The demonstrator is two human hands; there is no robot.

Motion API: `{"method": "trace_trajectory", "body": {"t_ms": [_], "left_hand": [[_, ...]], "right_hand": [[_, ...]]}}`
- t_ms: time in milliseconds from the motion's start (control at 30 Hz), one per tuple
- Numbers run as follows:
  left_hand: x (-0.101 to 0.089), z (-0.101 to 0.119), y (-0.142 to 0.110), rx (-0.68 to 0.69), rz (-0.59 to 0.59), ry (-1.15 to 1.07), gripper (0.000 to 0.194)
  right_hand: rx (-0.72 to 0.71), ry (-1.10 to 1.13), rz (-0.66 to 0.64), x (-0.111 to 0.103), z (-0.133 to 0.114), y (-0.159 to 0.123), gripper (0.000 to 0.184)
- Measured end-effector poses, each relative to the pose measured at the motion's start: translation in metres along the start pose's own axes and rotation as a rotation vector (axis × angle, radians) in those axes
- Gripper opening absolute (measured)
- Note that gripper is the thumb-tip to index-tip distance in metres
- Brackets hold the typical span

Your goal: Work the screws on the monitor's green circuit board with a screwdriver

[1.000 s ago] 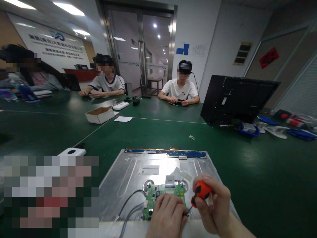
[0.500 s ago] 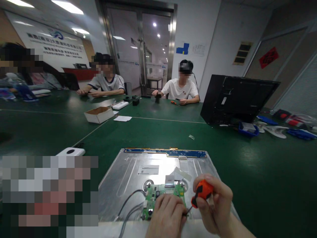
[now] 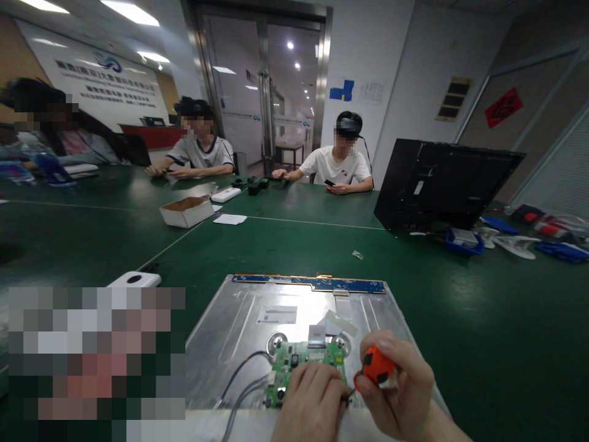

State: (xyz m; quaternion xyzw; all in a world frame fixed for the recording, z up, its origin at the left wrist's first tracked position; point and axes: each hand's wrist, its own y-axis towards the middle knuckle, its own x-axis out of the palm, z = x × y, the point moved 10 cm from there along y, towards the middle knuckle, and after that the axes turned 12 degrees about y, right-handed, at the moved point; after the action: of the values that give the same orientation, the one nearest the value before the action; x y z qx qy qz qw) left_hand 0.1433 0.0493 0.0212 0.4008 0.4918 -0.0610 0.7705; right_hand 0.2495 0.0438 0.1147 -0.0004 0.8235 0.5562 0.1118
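Observation:
In my right hand (image 3: 407,387) is an orange and black screwdriver (image 3: 378,364), gripped by its bulbous handle. Its thin shaft slants down to the lower right corner of a green circuit board (image 3: 306,355). My left hand (image 3: 315,399) lies over that board's lower right part, fingers bent and close together beside the screwdriver's tip. Whatever its fingertips pinch there is hidden. The board sits on the silver metal back of a display panel (image 3: 243,313), with dark and grey cables (image 3: 239,393) running from its left side. A flat ribbon cable (image 3: 316,334) joins its top edge.
A long blue circuit strip (image 3: 294,281) lines the panel's far edge. On the green table (image 3: 294,245) stand an open cardboard box (image 3: 186,213), a white device (image 3: 135,280) and a large black monitor (image 3: 442,184). Co-workers sit across the table. The lower left is pixelated.
The screwdriver's handle has turned slightly in my right hand. My left hand keeps its place on the board. A co-worker opposite has lowered a dark object to the table. The view shifted a little.

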Motion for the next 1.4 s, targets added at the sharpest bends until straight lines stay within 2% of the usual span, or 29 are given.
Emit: {"method": "trace_trajectory", "body": {"t_ms": [233, 467, 667, 833, 933, 1000, 1167, 1300, 1400], "left_hand": [[0.003, 0.001, -0.001, -0.005, -0.036, 0.017, 0.016], [0.006, 0.001, -0.002, -0.032, -0.103, 0.01, 0.019], [0.007, 0.001, 0.0, -0.02, -0.086, 0.033, 0.018], [0.007, 0.003, -0.001, 0.011, -0.063, 0.068, 0.015], [0.001, 0.005, -0.001, 0.038, -0.015, 0.076, 0.013], [-0.002, 0.005, 0.0, 0.031, 0.007, 0.071, 0.015], [0.0, 0.004, 0.0, 0.001, -0.027, 0.063, 0.018], [0.007, 0.003, -0.002, -0.002, -0.081, 0.062, 0.017], [0.008, 0.002, -0.003, 0.003, -0.067, 0.065, 0.016]], "right_hand": [[-0.056, -0.066, -0.003, 0.0, -0.004, 0.003, 0.049], [0.007, -0.054, -0.125, 0.0, 0.006, -0.014, 0.053], [-0.026, -0.059, -0.072, 0.001, -0.002, -0.006, 0.059], [-0.032, -0.091, 0.078, -0.004, -0.009, 0.006, 0.057], [-0.08, -0.101, 0.062, 0.0, -0.015, 0.009, 0.052], [-0.062, -0.116, 0.075, -0.002, -0.014, 0.008, 0.044], [0.073, -0.037, -0.008, -0.001, 0.0, -0.002, 0.042], [0.029, -0.038, -0.093, 0.001, 0.003, -0.007, 0.052], [0.008, -0.058, -0.06, -0.001, 0.002, -0.005, 0.055]]}}
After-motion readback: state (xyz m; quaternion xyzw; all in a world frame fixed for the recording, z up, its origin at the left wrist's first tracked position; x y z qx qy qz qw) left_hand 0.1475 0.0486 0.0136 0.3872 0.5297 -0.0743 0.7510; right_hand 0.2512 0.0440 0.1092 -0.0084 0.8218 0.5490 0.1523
